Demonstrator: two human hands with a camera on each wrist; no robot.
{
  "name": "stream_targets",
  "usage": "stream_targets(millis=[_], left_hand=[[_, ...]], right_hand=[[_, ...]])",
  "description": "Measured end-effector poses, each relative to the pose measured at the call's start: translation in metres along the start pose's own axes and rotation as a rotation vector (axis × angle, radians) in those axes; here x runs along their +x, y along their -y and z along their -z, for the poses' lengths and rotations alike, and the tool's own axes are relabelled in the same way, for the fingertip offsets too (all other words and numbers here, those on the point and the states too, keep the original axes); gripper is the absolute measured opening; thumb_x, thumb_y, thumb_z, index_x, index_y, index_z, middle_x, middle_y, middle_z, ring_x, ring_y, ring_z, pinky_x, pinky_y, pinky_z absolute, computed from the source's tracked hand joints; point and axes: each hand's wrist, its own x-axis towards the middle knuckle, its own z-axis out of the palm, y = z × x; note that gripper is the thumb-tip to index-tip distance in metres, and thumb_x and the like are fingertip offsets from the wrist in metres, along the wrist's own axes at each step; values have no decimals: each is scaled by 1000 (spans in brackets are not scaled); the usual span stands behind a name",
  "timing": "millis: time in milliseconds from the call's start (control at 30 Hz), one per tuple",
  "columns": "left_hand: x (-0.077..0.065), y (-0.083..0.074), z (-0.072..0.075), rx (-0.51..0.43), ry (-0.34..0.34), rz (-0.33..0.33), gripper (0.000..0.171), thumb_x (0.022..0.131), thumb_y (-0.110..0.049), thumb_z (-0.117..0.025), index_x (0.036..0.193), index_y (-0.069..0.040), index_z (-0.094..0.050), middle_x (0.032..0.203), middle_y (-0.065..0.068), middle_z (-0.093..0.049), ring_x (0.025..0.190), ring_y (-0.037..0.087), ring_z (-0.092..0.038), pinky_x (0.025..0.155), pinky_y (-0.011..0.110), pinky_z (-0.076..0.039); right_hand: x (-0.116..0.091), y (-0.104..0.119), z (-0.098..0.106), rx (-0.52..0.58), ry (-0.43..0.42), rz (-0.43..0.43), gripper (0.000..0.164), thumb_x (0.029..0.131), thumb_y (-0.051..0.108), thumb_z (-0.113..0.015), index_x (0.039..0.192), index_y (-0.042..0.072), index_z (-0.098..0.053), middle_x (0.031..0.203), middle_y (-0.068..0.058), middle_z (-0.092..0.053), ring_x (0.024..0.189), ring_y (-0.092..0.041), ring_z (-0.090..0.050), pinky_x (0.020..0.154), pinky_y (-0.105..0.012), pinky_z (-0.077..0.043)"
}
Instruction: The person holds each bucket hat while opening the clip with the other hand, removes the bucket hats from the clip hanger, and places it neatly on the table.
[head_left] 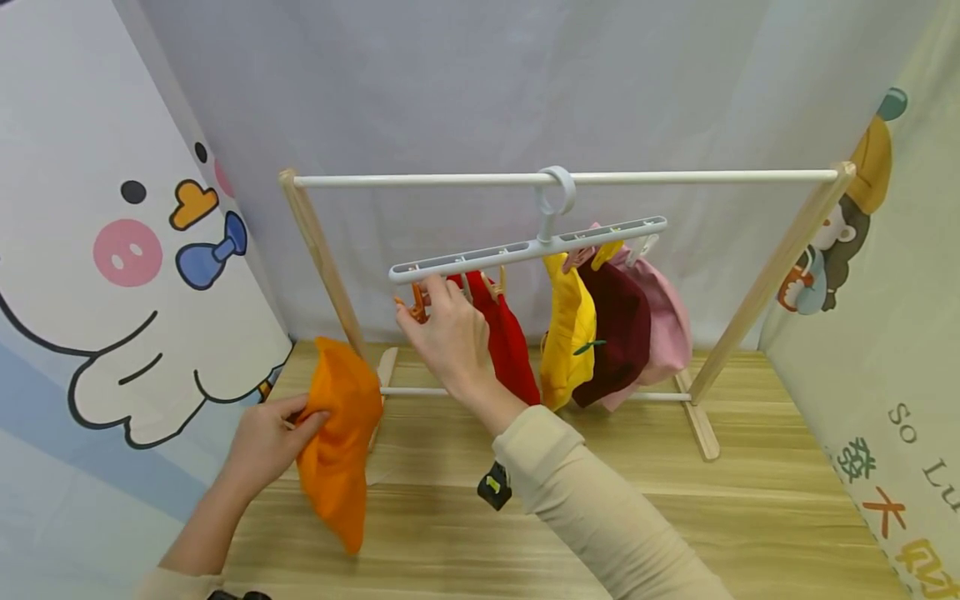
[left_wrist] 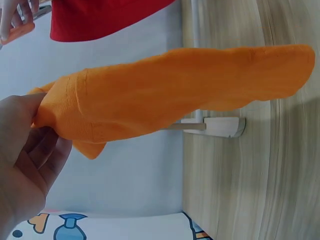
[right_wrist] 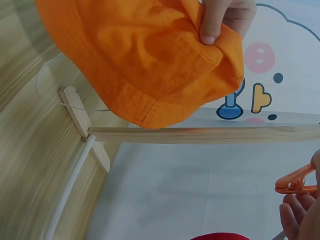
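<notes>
My left hand (head_left: 266, 442) pinches an orange bucket hat (head_left: 337, 433) between thumb and fingers, left of the hanger. The hat hangs with its brim downward; the left wrist view shows the hat (left_wrist: 165, 95) side-on. My right hand (head_left: 457, 333) holds an orange clothespin (head_left: 417, 304) under the left end of a grey clip hanger (head_left: 495, 255). In the right wrist view, the clothespin (right_wrist: 297, 182) lies between thumb and fingers. A red hat (head_left: 513, 342) hangs just right of that hand, partly hidden by it.
A yellow hat (head_left: 568, 333), a dark maroon hat (head_left: 622, 333) and a pink hat (head_left: 671, 321) hang from the right half of the hanger. Its hook circles the white rail (head_left: 697, 177) of a wooden-legged rack. A small black object (head_left: 494, 487) is visible beside the right sleeve.
</notes>
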Motion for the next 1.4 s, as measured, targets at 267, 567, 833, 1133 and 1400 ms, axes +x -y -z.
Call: stream_targets(millis=[267, 567, 833, 1133, 1400], left_hand=[[-4, 12, 9, 45, 5, 16, 30, 76, -5, -72, 64, -16, -46, 52, -9, -31, 44, 0, -36, 41, 20, -34], [-7, 24, 24, 121, 1, 78, 27, 75, -10, -73, 63, -14, -49, 51, -9, -30, 42, 0, -30, 41, 21, -27], [-8, 36, 35, 151, 16, 136, 12, 78, -12, -71, 72, -9, -61, 53, -2, -50, 45, 6, -41, 42, 22, -32], [-10, 52, 45, 201, 93, 280, 20, 84, -23, -65, 92, -5, -67, 67, 8, -61, 56, 17, -48, 49, 28, -36], [-13, 66, 51, 253, 86, 313, 21, 84, -20, -65, 94, -2, -66, 69, 13, -62, 56, 23, -51, 48, 29, -35]], right_hand=[[0, 1, 2, 1, -8, 10, 22, 81, 31, -67, 87, 13, -56, 69, 3, -56, 52, -10, -51, 45, -19, -40], [-1, 2, 3, 4, 24, -3, 22, 82, 32, -66, 88, 13, -55, 69, 4, -54, 53, -8, -48, 45, -19, -40], [0, 2, 4, 4, 32, 6, 22, 81, 30, -66, 88, 12, -55, 68, 2, -55, 52, -8, -48, 45, -18, -40], [-1, 1, 4, -2, 8, 27, 22, 81, 31, -66, 87, 13, -56, 65, 3, -53, 51, -8, -47, 44, -17, -38], [0, 2, 4, 0, 9, 29, 22, 81, 31, -66, 87, 13, -56, 65, 2, -53, 52, -8, -47, 44, -18, -38]])
